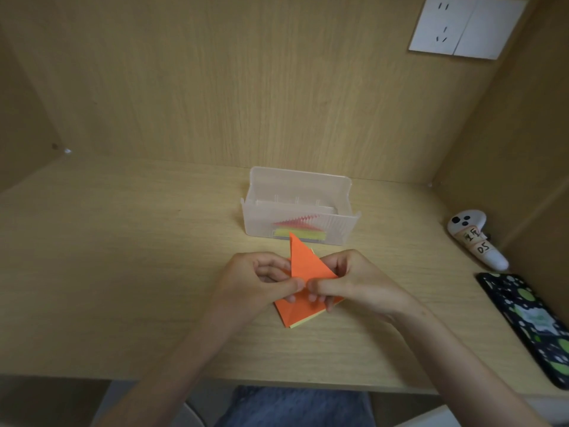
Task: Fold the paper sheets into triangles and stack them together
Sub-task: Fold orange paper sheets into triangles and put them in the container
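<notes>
An orange paper sheet (303,263) folded into a triangle is held upright above the desk, its tip pointing away from me. My left hand (258,282) pinches its lower left edge and my right hand (354,282) pinches its lower right edge, thumbs meeting at the bottom. Beneath the hands lies a pad of paper sheets (295,315), orange on top with yellow below. A translucent plastic box (300,208) behind them holds folded pink and yellow triangles (297,229) stacked together.
A wooden desk (123,272) sits in an alcove with wooden walls. A white controller (474,238) and a black patterned phone (529,325) lie at the right. A wall socket (465,26) is at the top right.
</notes>
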Tool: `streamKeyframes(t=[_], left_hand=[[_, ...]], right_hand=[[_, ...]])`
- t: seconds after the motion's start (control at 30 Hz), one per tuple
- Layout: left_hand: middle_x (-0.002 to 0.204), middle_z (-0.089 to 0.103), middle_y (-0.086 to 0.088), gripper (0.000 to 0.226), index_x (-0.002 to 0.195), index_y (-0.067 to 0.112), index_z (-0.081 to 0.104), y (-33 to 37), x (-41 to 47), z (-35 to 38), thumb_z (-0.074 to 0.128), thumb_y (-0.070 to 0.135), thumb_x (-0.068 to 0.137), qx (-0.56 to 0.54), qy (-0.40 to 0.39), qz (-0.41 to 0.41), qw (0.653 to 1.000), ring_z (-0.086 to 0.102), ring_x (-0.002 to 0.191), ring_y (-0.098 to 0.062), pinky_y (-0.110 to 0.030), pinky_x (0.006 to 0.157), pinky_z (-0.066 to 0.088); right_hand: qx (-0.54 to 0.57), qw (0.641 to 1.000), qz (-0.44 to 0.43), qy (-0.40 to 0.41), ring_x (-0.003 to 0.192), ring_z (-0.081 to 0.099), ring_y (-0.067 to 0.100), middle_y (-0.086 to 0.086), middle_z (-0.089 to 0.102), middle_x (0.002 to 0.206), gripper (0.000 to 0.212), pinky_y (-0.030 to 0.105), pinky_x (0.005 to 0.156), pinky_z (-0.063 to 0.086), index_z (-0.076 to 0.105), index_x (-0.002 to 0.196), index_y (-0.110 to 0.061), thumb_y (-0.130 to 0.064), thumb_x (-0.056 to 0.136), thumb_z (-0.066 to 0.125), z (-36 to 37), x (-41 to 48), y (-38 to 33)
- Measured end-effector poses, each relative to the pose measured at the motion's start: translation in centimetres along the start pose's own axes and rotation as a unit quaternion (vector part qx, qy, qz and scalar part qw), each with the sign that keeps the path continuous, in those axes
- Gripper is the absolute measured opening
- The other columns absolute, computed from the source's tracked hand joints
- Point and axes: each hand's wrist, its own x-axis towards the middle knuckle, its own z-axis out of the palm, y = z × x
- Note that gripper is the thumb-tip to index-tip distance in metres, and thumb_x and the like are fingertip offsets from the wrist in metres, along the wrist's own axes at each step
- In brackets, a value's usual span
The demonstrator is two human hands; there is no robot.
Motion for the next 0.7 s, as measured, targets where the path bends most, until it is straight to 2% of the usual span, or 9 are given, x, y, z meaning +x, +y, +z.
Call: streamKeyframes(t=[0.13, 0.3, 0.43, 0.7], left_hand=[[0.056, 0.069, 0.003, 0.018, 0.072, 0.016, 0.068, 0.0, 0.2, -0.1, 0.079, 0.003, 0.068, 0.010, 0.007, 0.005, 1.000, 0.066, 0.051, -0.006, -0.014, 0.058, 0.052], [0.055, 0.069, 0.004, 0.016, 0.076, 0.014, 0.068, 0.1, 0.2, -0.2, 0.079, 0.004, 0.069, 0.020, 0.005, 0.001, 1.000, 0.066, 0.051, -0.005, -0.012, 0.058, 0.050], [0.057, 0.070, 0.005, 0.016, 0.076, 0.016, 0.068, 0.2, 0.3, -0.3, 0.079, 0.007, 0.069, 0.025, 0.004, -0.001, 1.000, 0.067, 0.053, -0.005, -0.012, 0.058, 0.051], [0.056, 0.069, 0.004, 0.016, 0.079, 0.011, 0.068, 0.0, 0.6, -0.6, 0.080, 0.007, 0.068, 0.018, 0.005, -0.015, 1.000, 0.066, 0.051, -0.006, -0.010, 0.057, 0.049]], right_hand=[[-0.004, 1.000, 0.004, 0.014, 0.056, 0.057, 0.017, 0.003, 0.067, 0.063, 0.015, 0.021, 0.050, 0.049, 0.066, 0.070, -0.003, 0.004, 0.082, 0.062, -0.3, 0.0, 0.2], [0.011, 1.000, 0.004, 0.003, 0.049, 0.056, 0.008, 0.003, 0.064, 0.061, 0.018, 0.019, 0.048, 0.047, 0.064, 0.068, -0.002, 0.006, 0.084, 0.059, -1.0, -0.4, 0.1], [0.013, 1.000, 0.005, 0.006, 0.050, 0.056, 0.010, 0.003, 0.065, 0.061, 0.015, 0.020, 0.049, 0.049, 0.064, 0.071, 0.001, 0.006, 0.085, 0.059, -1.1, -0.4, 0.3], [0.034, 0.999, 0.003, 0.029, 0.049, 0.055, 0.013, 0.006, 0.064, 0.060, 0.021, 0.021, 0.048, 0.049, 0.067, 0.067, -0.005, 0.006, 0.084, 0.060, -2.0, -0.8, 0.6]])
